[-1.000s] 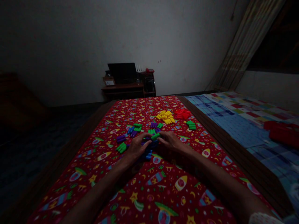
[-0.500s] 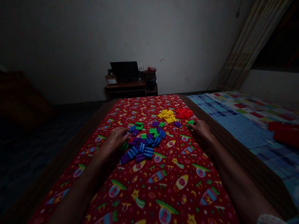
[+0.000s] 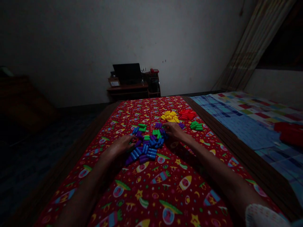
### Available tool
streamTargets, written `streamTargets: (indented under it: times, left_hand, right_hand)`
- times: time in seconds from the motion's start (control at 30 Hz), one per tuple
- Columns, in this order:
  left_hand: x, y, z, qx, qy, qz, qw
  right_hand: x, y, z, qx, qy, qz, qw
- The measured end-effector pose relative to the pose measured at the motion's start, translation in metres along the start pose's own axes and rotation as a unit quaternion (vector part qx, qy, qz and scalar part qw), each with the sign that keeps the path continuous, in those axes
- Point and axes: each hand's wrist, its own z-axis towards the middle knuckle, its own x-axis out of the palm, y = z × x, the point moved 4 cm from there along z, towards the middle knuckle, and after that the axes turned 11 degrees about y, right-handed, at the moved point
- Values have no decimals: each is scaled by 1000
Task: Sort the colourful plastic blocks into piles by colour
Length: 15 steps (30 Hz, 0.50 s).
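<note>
A mixed heap of blue, purple and green plastic pieces (image 3: 148,146) lies on a red cloth with rocket prints (image 3: 163,186). My left hand (image 3: 123,143) rests at the heap's left edge, its fingers curled down against purple pieces. My right hand (image 3: 173,130) is at the heap's far right corner, with bent fingertips on blue and purple pieces. What either hand holds is lost in the dim light. Beyond the heap lie a yellow pile (image 3: 169,116), a red pile (image 3: 187,114) and a small green pile (image 3: 196,125).
The cloth covers a table with a wooden edge (image 3: 220,126). To its right lies a patchwork blanket (image 3: 246,119) with something red (image 3: 290,132) on it. A low desk with a dark screen (image 3: 129,78) stands against the far wall, and a curtain (image 3: 251,47) hangs at the right.
My right hand has come back left from the green pile to the mixed heap. My left hand has shifted slightly right onto the heap's edge, and the green pieces beside it are gone from view.
</note>
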Motion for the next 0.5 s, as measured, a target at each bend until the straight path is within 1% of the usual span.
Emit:
streamTargets:
  times: [0.07, 0.1, 0.13, 0.2, 0.3, 0.37, 0.4, 0.47, 0.5]
  left_hand:
    - [1, 0, 1, 9, 1, -20, 1000]
    - [2, 1, 1, 15, 4, -32, 999]
    - [3, 3, 2, 20, 8, -43, 999]
    - [6, 6, 3, 27, 12, -55, 998]
    - [6, 5, 4, 27, 1, -43, 999]
    - [3, -4, 4, 30, -32, -25, 999]
    - [2, -10, 4, 34, -63, -16, 997]
    - [1, -26, 5, 57, -133, 2, 990]
    - [4, -35, 6, 78, -158, 8, 984]
  right_hand:
    - [15, 22, 21, -20, 80, -42, 996]
    - [22, 29, 30, -16, 114, -66, 991]
    - [28, 34, 36, -6, 137, -89, 987]
    - [36, 39, 44, 13, 142, -112, 983]
    - [38, 38, 43, 21, 124, -107, 986]
    - [30, 29, 35, 18, 88, -78, 993]
    - [22, 21, 29, 17, 51, -56, 997]
    - [0, -1, 11, 26, -55, -11, 998]
    - [-12, -16, 0, 42, -109, 6, 993]
